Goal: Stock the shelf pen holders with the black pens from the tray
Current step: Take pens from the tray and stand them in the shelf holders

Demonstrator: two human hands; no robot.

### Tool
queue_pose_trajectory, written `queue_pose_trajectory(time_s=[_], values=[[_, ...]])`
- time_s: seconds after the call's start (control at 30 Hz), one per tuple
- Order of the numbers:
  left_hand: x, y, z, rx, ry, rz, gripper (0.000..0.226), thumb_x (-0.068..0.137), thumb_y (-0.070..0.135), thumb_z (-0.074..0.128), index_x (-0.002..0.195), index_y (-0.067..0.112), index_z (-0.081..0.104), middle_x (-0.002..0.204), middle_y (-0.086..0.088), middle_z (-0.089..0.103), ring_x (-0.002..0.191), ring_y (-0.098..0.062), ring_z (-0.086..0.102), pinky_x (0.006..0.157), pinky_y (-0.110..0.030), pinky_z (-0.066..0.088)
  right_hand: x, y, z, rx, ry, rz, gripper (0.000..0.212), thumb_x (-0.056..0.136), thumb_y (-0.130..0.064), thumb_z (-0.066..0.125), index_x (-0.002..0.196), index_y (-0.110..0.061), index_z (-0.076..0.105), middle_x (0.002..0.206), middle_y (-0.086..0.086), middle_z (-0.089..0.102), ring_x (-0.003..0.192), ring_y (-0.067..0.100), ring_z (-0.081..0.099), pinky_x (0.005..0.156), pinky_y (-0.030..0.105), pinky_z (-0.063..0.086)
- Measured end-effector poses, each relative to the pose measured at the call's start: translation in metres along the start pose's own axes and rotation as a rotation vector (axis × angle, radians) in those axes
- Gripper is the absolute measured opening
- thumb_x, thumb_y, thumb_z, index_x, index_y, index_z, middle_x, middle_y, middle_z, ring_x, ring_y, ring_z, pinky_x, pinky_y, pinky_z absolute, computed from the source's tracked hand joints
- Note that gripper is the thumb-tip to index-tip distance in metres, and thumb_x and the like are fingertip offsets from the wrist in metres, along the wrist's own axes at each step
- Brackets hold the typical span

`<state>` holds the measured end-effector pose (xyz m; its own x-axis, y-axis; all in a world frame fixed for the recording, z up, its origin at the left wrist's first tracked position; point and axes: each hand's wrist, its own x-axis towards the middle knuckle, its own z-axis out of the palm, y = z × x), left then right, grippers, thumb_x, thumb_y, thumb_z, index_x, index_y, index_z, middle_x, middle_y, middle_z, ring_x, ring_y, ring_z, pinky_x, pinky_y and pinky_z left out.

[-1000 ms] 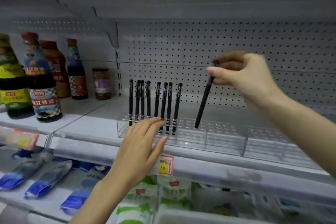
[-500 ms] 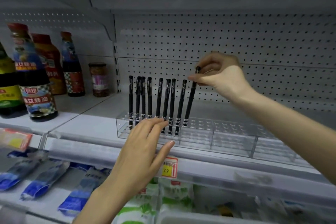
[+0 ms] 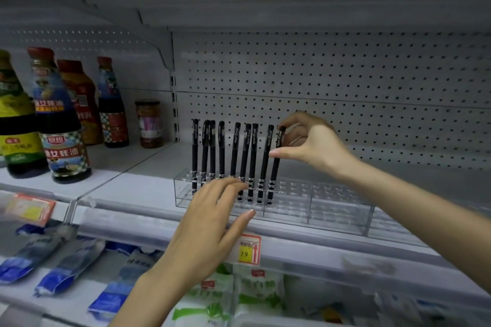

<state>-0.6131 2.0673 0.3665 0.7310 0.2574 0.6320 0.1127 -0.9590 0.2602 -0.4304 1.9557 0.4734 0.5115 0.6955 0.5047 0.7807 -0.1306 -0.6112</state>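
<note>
At the far left, dark sauce bottles with red caps and a small brown jar stand in the neighbouring bay, well apart from the work. On the grey metal shelf sits the long clear acrylic pen holder. Its left end is filled with a row of slim black plastic pens, upright or slightly tilted in their holes.

The left hand lies in front of that end, above the yellow price tag. Its fingers are straight and relaxed and grasp nothing. It seems to brace the holder's front wall, though contact is hard to confirm from this angle.

Just right of the row, the last black pen leans a little with its tip down inside the holder. The right hand pinches its upper barrel between thumb and forefinger. The tray is out of view.

Such a pen should be light, stiff and smooth, so a fingertip pinch near the cap is probably enough. The hazard is knocking the close neighbour on its left. The holder looks light and could slide toward the shelf's front edge. Further right its holes stand free, with the white pegboard panel behind and the upper shelf overhead.
</note>
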Motion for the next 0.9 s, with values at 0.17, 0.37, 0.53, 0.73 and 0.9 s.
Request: queue_pose_trajectory(time_s=[0.17,0.37,0.53,0.73,0.9], values=[[0.002,0.003,-0.009,-0.023,-0.018,0.001,0.064,0.089,0.068,0.017,0.138,0.034,0.04,0.138,0.022,0.036,0.127,0.01,0.026,0.106,-0.014,0.022,-0.011,-0.001,-0.008,-0.117,-0.162,0.088,0.065,0.069,-0.043,0.079,0.121,-0.023,0.046,0.1,-0.004,0.064,0.092,0.011,0.062,0.08,0.029,0.05],[-0.025,0.025,-0.015,-0.128,0.093,0.012,0.052,0.096,0.056,0.03,0.138,0.029,0.043,0.145,0.02,0.033,0.135,0.005,0.028,0.109,-0.015,0.024,-0.067,-0.021,-0.019,-0.095,-0.045,-0.085,0.047,0.076,-0.033,0.074,0.114,-0.029,0.046,0.102,-0.011,0.055,0.094,0.003,0.056,0.084,0.02,0.05],[-0.091,0.044,0.01,-0.301,0.131,-0.069,0.04,0.098,0.039,0.041,0.132,0.02,0.051,0.14,0.013,0.044,0.133,0.0,0.037,0.107,-0.015,0.028,-0.14,-0.012,-0.002,-0.026,-0.195,-0.155,0.045,0.077,-0.035,0.072,0.115,-0.028,0.049,0.104,-0.011,0.056,0.095,0.007,0.056,0.082,0.026,0.049],[-0.181,0.044,0.066,-0.403,-0.067,-0.383,0.056,0.092,0.053,0.036,0.139,0.023,0.045,0.148,0.015,0.037,0.137,0.003,0.028,0.11,-0.026,0.031,-0.22,0.06,0.068,0.036,-0.441,0.065,0.042,0.078,-0.037,0.073,0.112,-0.036,0.047,0.105,-0.017,0.054,0.099,0.001,0.054,0.083,0.018,0.044],[-0.217,0.051,0.088,-0.371,-0.198,-0.607,0.071,0.091,0.068,0.029,0.151,0.032,0.02,0.154,0.027,0.009,0.138,0.017,0.001,0.11,-0.005,0.002,-0.258,0.107,0.114,-0.005,-0.617,0.241,0.044,0.082,-0.041,0.068,0.12,-0.027,0.051,0.12,-0.011,0.053,0.112,0.006,0.05,0.097,0.023,0.042]])
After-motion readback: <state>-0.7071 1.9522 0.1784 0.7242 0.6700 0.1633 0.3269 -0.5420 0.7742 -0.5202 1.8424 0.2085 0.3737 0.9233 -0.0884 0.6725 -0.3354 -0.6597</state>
